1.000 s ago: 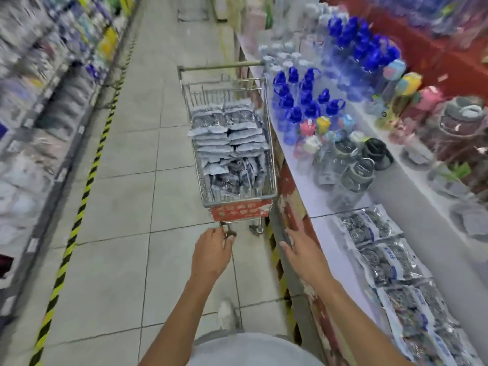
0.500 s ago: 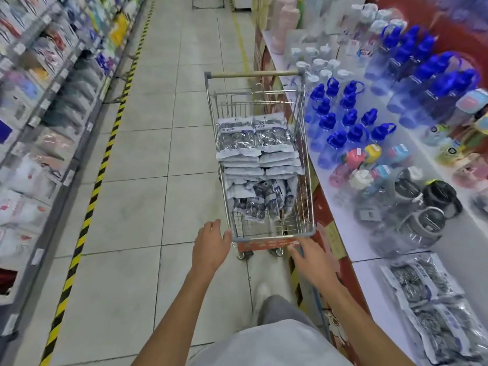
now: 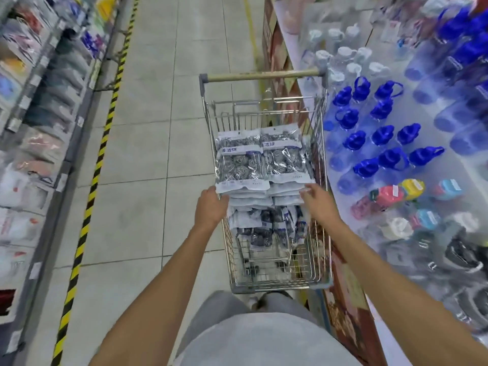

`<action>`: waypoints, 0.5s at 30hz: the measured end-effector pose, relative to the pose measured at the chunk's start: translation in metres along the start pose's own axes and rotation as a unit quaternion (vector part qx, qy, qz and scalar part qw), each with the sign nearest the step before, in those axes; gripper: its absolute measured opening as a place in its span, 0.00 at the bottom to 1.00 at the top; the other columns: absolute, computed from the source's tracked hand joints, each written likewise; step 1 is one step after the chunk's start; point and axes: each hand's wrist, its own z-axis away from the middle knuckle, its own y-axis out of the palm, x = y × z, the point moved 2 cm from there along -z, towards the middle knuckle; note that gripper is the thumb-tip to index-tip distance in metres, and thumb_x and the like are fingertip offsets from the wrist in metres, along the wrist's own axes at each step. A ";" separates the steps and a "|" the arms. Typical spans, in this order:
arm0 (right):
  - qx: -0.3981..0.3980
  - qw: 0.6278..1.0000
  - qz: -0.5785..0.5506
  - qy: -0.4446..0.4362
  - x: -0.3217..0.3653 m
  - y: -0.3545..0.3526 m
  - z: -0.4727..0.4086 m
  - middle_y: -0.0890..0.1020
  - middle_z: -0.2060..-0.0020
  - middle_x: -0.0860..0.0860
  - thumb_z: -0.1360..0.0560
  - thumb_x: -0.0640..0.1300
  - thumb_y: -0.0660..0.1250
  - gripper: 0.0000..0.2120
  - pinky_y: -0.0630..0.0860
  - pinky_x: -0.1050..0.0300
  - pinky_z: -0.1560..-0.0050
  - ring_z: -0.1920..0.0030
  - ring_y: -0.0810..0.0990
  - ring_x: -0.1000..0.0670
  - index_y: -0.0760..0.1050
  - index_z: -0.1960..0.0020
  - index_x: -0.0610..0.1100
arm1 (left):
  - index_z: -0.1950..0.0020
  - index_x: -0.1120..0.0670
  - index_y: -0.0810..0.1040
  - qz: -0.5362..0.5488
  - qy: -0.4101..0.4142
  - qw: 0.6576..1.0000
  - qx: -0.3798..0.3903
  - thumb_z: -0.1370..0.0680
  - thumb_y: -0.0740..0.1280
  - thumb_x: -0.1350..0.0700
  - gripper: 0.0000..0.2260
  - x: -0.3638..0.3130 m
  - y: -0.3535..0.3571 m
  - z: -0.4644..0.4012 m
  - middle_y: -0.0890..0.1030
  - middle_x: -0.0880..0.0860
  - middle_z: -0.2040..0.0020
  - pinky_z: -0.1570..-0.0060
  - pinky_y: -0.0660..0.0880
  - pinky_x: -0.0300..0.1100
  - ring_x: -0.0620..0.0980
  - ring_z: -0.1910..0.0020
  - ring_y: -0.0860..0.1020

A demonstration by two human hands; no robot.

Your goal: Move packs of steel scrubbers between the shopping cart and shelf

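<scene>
Barely started; cart [image 3: 266,285] full of scrubber packs [image 3: 260,159]; left hand [image 3: 211,208], right hand [image 3: 318,200] touching stacks, fingers loose, gripping nothing

Shiny metal wire cart [image 3: 320,165], glossy plastic scrubber packs [image 3: 260,159], matt tiled floor [image 3: 148,154]

Bright, even overhead store light with soft shadows; glare glints on the scrubber packs [image 3: 260,157], while wide-angle bending and motion blur smear both shelf edges.
</scene>
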 end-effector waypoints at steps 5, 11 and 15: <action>-0.005 0.996 -0.040 0.079 0.017 -0.007 -0.085 0.78 0.32 0.41 0.16 0.54 0.63 0.24 0.75 0.46 0.36 0.37 0.78 0.41 0.70 0.25 0.42 | 0.31 0.65 0.74 0.023 -0.050 0.998 0.025 0.17 0.67 0.49 0.22 -0.019 0.000 -0.081 0.79 0.64 0.38 0.51 0.69 0.45 0.63 0.38 0.78; -0.001 0.989 -0.048 0.142 0.025 -0.001 -0.149 0.77 0.30 0.41 0.19 0.54 0.68 0.28 0.71 0.49 0.35 0.32 0.76 0.40 0.68 0.25 0.40 | 0.30 0.64 0.73 0.042 -0.128 0.987 0.085 0.19 0.70 0.46 0.26 -0.016 0.007 -0.154 0.77 0.64 0.33 0.41 0.76 0.51 0.63 0.37 0.78; 0.001 0.978 -0.103 0.183 0.028 0.009 -0.171 0.72 0.26 0.41 0.20 0.52 0.71 0.34 0.70 0.46 0.30 0.29 0.73 0.40 0.63 0.21 0.39 | 0.37 0.62 0.75 0.082 -0.177 0.975 0.109 0.21 0.74 0.47 0.22 -0.011 0.013 -0.177 0.81 0.62 0.39 0.49 0.79 0.49 0.59 0.47 0.80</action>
